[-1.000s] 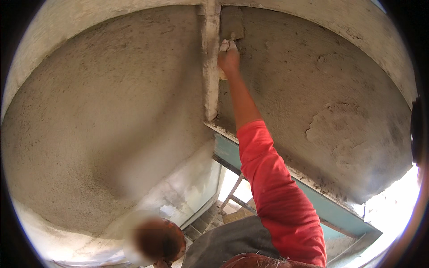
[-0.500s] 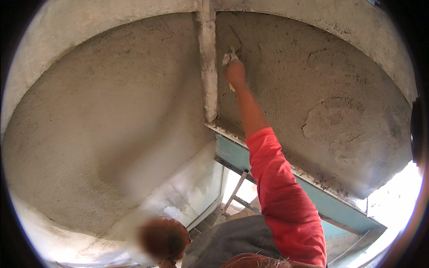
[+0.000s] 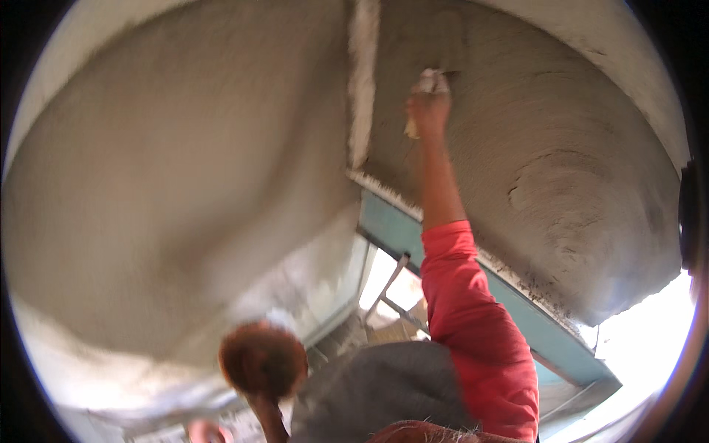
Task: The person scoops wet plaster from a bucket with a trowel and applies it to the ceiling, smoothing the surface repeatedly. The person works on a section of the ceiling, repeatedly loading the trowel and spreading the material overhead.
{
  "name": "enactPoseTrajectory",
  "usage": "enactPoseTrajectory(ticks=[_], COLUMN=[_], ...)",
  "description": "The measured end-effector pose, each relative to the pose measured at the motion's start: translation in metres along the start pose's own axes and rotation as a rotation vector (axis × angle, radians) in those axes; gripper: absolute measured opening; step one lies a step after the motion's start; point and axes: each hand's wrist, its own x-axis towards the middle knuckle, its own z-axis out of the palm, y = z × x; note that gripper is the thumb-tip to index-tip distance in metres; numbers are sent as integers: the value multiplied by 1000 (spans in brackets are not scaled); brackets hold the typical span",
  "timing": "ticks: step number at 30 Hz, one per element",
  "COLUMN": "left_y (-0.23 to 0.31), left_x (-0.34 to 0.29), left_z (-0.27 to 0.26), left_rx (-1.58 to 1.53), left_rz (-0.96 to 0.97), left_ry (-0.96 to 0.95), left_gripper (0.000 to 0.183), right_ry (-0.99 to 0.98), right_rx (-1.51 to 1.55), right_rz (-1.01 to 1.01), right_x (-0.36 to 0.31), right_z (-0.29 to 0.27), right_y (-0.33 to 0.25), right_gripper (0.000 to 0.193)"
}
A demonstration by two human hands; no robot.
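Observation:
My right hand (image 3: 430, 109), at the end of a red sleeve, reaches up to the wet grey plaster (image 3: 502, 118) on the right panel. It is closed around a small trowel (image 3: 411, 128); the pale handle end shows below the fist, and the blade is blurred and mostly hidden. The fingertips look whitish. At the lower left, a round rusty-brown bowl (image 3: 264, 359) is held up, blurred. My left hand (image 3: 270, 418) is under it, its fingers mostly hidden.
A rough pale rib (image 3: 363, 88) divides the right panel from the smoother left panel (image 3: 162, 148). Below runs a light-blue beam (image 3: 391, 221) with a ragged mortar edge. Under it stands a metal frame (image 3: 391, 288). A blurred pinkish shape (image 3: 208, 431) shows at the bottom left.
The view has shifted. My right hand has moved rightward across the plaster, away from the rib, with the trowel still in it. The bowl shows more fully.

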Motion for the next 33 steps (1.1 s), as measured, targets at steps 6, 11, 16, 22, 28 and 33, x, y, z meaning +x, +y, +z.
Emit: enactPoseTrajectory(ticks=[6, 11, 16, 22, 28, 33], left_y=[39, 83, 95, 100, 112, 98], left_x=[15, 25, 20, 1, -27, -24], left_z=[41, 100, 130, 146, 159, 148], left_rx=[-128, 78, 192, 245, 244, 348], left_rz=[27, 161, 285, 275, 191, 296], left_ry=[-139, -133, -192, -252, -210, -257], left_gripper=[55, 50, 46, 49, 52, 76], right_ry=[-712, -1491, -1538, -1741, -1910, -2061], right_rx=[270, -571, -652, -775, -669, -471], right_rz=[-169, -176, 55, -5, 41, 14], right_x=[-224, -361, -365, -361, -380, -394], right_z=[-82, -134, -138, -132, -121, -116], right_y=[66, 92, 99, 95, 87, 111], right_gripper=[27, 42, 46, 47, 40, 38])
